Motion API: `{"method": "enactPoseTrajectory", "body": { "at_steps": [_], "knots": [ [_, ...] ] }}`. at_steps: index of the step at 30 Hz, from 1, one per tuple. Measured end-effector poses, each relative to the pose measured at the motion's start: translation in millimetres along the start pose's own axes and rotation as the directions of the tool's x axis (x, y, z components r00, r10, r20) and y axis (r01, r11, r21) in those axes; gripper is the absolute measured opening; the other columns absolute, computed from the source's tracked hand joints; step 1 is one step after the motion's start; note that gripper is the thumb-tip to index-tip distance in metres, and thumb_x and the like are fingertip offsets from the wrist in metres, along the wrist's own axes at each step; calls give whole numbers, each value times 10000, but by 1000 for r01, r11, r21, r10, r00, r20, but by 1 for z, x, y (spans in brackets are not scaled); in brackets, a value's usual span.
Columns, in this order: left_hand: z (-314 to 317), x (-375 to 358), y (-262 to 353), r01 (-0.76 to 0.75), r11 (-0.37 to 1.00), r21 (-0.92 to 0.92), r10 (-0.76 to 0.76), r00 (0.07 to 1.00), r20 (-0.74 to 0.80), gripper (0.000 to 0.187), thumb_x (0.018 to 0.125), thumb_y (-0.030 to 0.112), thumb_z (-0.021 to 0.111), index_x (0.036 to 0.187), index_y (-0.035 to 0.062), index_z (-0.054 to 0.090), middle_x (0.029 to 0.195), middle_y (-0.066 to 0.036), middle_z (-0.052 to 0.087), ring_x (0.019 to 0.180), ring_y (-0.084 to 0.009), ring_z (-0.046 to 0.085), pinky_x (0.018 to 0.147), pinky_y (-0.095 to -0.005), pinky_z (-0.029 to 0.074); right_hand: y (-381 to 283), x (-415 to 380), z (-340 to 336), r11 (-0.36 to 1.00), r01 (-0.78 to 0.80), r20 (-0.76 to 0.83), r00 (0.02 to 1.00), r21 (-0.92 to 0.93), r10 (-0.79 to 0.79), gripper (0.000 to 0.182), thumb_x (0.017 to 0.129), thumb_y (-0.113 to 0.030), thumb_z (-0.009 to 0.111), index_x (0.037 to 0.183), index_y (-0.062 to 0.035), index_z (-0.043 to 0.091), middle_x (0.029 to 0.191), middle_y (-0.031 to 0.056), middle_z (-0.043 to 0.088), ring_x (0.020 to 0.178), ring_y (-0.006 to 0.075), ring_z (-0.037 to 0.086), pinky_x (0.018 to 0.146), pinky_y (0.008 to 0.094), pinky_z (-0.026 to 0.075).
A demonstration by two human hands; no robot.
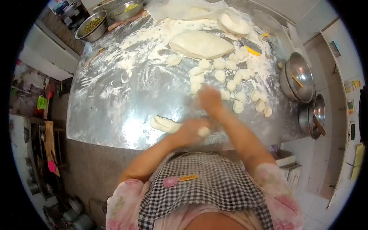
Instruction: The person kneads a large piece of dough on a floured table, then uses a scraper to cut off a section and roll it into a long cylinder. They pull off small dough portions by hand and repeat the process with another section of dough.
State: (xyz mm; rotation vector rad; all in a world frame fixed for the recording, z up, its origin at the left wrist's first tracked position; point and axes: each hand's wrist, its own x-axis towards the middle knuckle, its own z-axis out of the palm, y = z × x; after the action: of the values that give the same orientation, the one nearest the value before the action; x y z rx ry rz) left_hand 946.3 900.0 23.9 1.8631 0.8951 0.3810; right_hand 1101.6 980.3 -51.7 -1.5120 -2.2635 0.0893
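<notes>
At the far left of the floured steel table (115, 99), a steel bowl of green filling (92, 25) stands at the back corner, well apart from the work. Nearer the front edge lies a short pale rope of dough (164, 124), its right end under the left hand (188, 131). That hand's fingers are curled about the rope's end, though motion blur hides how tightly. A small torn lump of dough (203, 131) sits touching that hand's right side. The right hand (210, 99) is raised just beyond it and blurred; I cannot tell whether its fingers are spread or closed, or whether it holds anything. To its right lies a scatter of small white dough pieces (234, 76), and behind them a large smooth oval of dough (201, 44).

The rope lies near the table's front edge, so a hard pull could probably drag it off. Pieces dropped touching may stick together where flour is thin. Uneven pinches would likely give unequal lumps.
</notes>
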Motion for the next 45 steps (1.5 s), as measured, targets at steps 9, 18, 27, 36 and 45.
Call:
{"method": "enactPoseTrajectory", "body": {
  "at_steps": [9, 18, 27, 36, 45],
  "knots": [
    [29, 13, -78, 25, 832, 555, 202, 917, -345, 908, 669, 230, 786, 1404, 14, 299, 1204, -140, 532, 1138, -349, 495, 970, -468, 382, -30, -54, 4, -273, -668, 693, 510, 693, 510, 281, 947, -244, 521, 1038, 7, 609, 945, 103, 660, 932, 227, 631, 789, 388, 503],
    [-16, 10, -64, 51, 940, -338, -73, 996, -52, 460, 732, 130, 690, 1169, 51, 573, 963, -131, 664, 917, -227, 622, 792, -356, 490, -68, -24, -64, 916, 51, 47, 996, 397, -76, 120, 806, -155, 627, 871, -58, 657, 850, 121, 613, 794, 308, 596, 685, 395, 501],
    [13, -6, -43, 116, 986, -116, -113, 993, 26, 418, 735, 135, 674, 1133, 55, 573, 1037, -147, 634, 970, -279, 609, 814, -389, 474, -20, -22, -7, 999, 47, -72, 996, 8, -46, 86, 748, -122, 617, 752, -40, 592, 929, 126, 589, 825, 311, 576, 707, 440, 468],
    [25, -20, -73, -54, 825, 562, 223, 946, -235, 755, 666, 356, 779, 1276, 41, 463, 1162, -150, 528, 1129, -303, 488, 965, -446, 361, -19, -68, -59, 994, 70, 296, 954, -79, -43, 457, 813, -338, 647, 1197, -95, 598, 1263, 136, 531, 1245, 335, 403, 1015, 453, 320],
    [-27, -51, -104, 248, 784, 570, -94, 954, -285, 418, 697, 228, 743, 1067, 89, 609, 935, -91, 589, 907, -283, 571, 803, -455, 428, -29, -67, -8, 980, 199, 422, 887, 15, -187, 468, 808, -326, 657, 1167, -47, 544, 1130, 142, 546, 1011, 307, 523, 873, 447, 407]
  ]
}}
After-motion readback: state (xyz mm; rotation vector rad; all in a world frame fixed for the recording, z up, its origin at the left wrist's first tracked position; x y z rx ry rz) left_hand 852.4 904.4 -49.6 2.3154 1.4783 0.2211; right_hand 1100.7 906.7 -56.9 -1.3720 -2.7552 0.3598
